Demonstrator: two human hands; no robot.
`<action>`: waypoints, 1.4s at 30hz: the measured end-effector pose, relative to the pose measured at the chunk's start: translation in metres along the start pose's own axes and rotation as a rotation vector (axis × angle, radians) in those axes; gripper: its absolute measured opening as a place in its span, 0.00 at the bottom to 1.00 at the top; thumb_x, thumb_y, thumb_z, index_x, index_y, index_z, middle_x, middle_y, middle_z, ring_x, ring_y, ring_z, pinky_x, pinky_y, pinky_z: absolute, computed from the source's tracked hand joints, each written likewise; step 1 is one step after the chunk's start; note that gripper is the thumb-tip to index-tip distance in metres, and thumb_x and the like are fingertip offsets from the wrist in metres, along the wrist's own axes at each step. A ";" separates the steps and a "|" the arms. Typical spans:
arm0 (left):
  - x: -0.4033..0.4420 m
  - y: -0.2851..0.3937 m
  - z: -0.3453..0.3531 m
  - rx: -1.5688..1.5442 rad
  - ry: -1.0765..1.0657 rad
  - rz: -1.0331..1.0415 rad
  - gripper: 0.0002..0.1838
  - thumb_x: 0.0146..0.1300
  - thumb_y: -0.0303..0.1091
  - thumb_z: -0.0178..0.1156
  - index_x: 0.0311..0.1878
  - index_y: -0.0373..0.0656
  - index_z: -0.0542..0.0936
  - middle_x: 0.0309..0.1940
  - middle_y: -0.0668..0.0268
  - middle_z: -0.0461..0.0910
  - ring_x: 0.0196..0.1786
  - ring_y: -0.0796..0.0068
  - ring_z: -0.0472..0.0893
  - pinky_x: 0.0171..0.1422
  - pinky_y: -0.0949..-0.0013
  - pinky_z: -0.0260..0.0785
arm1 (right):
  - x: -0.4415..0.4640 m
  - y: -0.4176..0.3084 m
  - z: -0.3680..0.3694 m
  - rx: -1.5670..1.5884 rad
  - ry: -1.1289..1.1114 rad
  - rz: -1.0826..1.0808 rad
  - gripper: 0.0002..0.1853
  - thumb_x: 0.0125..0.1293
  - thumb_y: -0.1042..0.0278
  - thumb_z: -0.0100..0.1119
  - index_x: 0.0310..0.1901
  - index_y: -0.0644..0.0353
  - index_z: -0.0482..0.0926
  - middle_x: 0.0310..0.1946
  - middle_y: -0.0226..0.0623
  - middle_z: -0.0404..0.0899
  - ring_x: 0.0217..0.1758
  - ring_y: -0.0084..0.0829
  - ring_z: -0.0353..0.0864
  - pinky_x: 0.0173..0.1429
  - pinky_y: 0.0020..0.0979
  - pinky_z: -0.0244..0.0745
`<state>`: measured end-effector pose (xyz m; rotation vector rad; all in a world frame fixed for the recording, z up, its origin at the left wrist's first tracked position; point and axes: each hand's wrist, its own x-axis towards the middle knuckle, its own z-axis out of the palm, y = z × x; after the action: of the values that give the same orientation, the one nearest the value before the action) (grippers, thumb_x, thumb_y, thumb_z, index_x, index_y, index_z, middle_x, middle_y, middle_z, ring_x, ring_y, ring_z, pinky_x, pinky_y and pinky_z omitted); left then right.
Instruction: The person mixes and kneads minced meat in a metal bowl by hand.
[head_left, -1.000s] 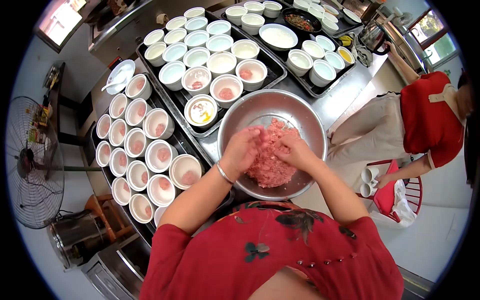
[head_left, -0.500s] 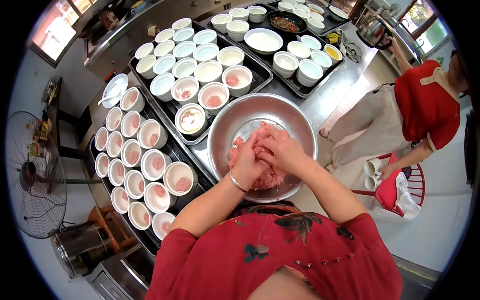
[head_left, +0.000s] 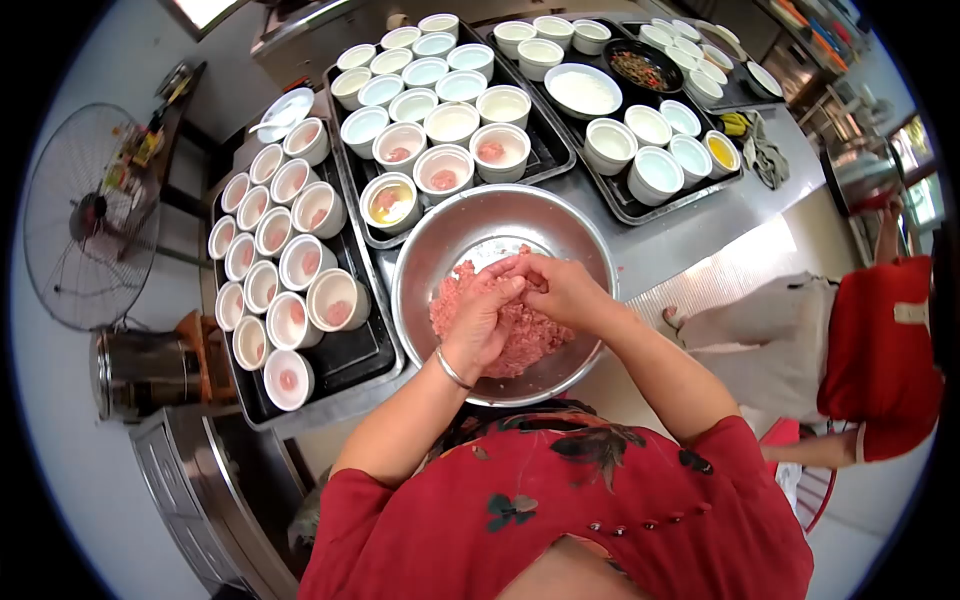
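Note:
A large steel bowl (head_left: 408, 300) holds a mound of pink minced meat (head_left: 530, 345) in front of me. My left hand (head_left: 487, 318), with a bracelet at the wrist, is cupped over the mound, its fingers bent toward the right. From the other side my right hand (head_left: 562, 290) meets it, fingers curled in against the left fingertips. A little mince shows at the fingertips; the rest of what lies between the hands is hidden. Just beyond the bowl, a white cup (head_left: 390, 204) contains yellow liquid and some meat.
Left of the bowl, a black tray (head_left: 345, 370) carries several white cups with meat inside. More cups stand on a middle tray (head_left: 545, 170) and a right tray (head_left: 630, 212). A person in red (head_left: 880, 350) stands at right. A fan (head_left: 90, 215) is far left.
The view has turned, so trays and bowl sit differently in it. My hands have drawn closer together at the fingertips over the mince. The other person appears farther right and lower.

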<state>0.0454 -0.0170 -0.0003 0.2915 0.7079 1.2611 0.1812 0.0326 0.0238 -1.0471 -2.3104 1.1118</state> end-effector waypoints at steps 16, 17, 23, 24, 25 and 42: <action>-0.017 -0.033 0.004 -0.136 0.241 0.399 0.13 0.62 0.40 0.46 0.36 0.39 0.70 0.33 0.64 0.74 0.29 0.79 0.71 0.25 0.78 0.64 | -0.011 0.041 0.015 0.878 -0.086 0.287 0.20 0.60 0.50 0.43 0.46 0.56 0.70 0.48 0.41 0.67 0.50 0.39 0.67 0.55 0.39 0.61; -0.014 -0.036 0.017 0.010 0.241 0.454 0.15 0.62 0.42 0.45 0.35 0.38 0.72 0.32 0.64 0.74 0.29 0.81 0.71 0.24 0.78 0.62 | -0.008 0.041 0.019 1.560 -0.191 0.548 0.21 0.62 0.50 0.41 0.49 0.57 0.68 0.49 0.40 0.67 0.51 0.37 0.67 0.55 0.38 0.60; -0.002 -0.031 0.042 1.761 0.537 0.828 0.20 0.61 0.39 0.43 0.54 0.39 0.64 0.56 0.58 0.62 0.62 0.54 0.53 0.63 0.57 0.43 | 0.008 0.004 0.011 1.851 -0.017 0.488 0.12 0.61 0.67 0.43 0.43 0.64 0.69 0.41 0.40 0.71 0.45 0.29 0.71 0.51 0.29 0.66; 0.005 -0.033 0.036 1.513 0.528 0.835 0.19 0.61 0.39 0.44 0.53 0.40 0.65 0.54 0.58 0.64 0.60 0.57 0.57 0.62 0.60 0.46 | 0.003 0.004 0.009 1.845 -0.014 0.519 0.12 0.61 0.67 0.43 0.43 0.64 0.69 0.41 0.40 0.71 0.45 0.29 0.71 0.51 0.29 0.66; 0.009 -0.029 0.033 1.271 0.532 0.859 0.19 0.61 0.40 0.45 0.52 0.40 0.65 0.51 0.58 0.67 0.58 0.61 0.61 0.61 0.62 0.50 | 0.001 0.003 0.006 1.612 0.069 0.410 0.12 0.60 0.68 0.43 0.42 0.64 0.70 0.39 0.38 0.72 0.43 0.27 0.71 0.49 0.27 0.66; 0.038 -0.010 0.008 0.430 0.481 0.861 0.10 0.60 0.37 0.44 0.37 0.42 0.70 0.38 0.64 0.70 0.40 0.71 0.70 0.44 0.65 0.64 | 0.074 0.004 0.015 1.547 -0.377 0.512 0.22 0.66 0.57 0.33 0.56 0.63 0.60 0.55 0.43 0.61 0.59 0.35 0.60 0.63 0.36 0.54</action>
<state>0.0627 0.0171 -0.0121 0.7069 1.3544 2.0225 0.1253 0.0825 0.0117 -0.6949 -0.6457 2.6726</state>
